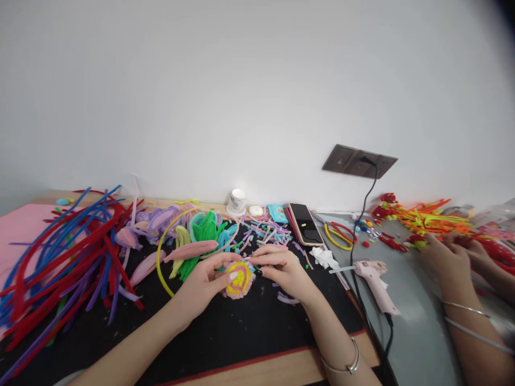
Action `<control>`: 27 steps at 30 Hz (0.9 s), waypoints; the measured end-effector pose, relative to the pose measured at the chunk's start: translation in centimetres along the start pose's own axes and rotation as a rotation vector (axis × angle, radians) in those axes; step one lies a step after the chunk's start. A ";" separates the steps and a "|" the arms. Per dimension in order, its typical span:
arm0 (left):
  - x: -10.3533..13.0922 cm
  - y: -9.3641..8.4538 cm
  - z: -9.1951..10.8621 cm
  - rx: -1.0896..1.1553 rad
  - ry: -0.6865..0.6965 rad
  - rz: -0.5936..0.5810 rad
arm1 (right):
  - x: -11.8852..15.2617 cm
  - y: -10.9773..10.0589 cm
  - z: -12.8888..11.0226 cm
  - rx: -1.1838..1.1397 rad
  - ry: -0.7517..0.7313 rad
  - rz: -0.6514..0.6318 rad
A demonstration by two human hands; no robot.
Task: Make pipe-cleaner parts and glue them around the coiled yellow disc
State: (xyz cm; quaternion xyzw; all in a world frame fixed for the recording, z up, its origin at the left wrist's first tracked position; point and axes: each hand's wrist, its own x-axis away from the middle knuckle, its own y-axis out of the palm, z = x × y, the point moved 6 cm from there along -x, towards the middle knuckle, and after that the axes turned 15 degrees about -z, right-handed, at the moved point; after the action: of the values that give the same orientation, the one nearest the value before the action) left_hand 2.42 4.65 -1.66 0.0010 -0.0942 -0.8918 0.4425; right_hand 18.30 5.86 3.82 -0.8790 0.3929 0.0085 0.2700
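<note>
My left hand (pixel 209 281) grips a round coiled disc of fuzzy pipe cleaner (pixel 242 285), yellow and pink with a pale pink edge. Its thumb lies across the disc's face. At the disc's upper right edge, my right hand (pixel 279 268) is closed in a pinch; whatever sits between those fingertips is too small to make out. Behind my hands lie pipe-cleaner petals, green (pixel 206 228) and pink (pixel 191 250), and many short cut pieces of pipe cleaner (pixel 269 231). A black mat (pixel 225 343) is under my hands.
Long red, blue and purple pipe cleaners (pixel 92 241) spread at left. At the back stand a paper cup (pixel 237 200) and a phone (pixel 304 222). To the right are scissors (pixel 340 236), a corded glue gun (pixel 374 284) and a co-worker's hands (pixel 450 257) over red material.
</note>
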 end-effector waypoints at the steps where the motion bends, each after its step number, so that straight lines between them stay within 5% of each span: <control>1: 0.0 0.2 0.0 0.025 -0.003 -0.020 | 0.0 0.0 0.0 -0.018 -0.007 0.000; 27: -0.2 0.3 -0.1 0.015 0.015 -0.045 | 0.0 0.4 -0.1 0.052 0.001 0.010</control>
State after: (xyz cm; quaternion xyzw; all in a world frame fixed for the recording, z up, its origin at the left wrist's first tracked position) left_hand 2.78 4.66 -1.76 0.0132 -0.0975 -0.9008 0.4229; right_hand 18.05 5.62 3.72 -0.8698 0.3974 -0.0009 0.2925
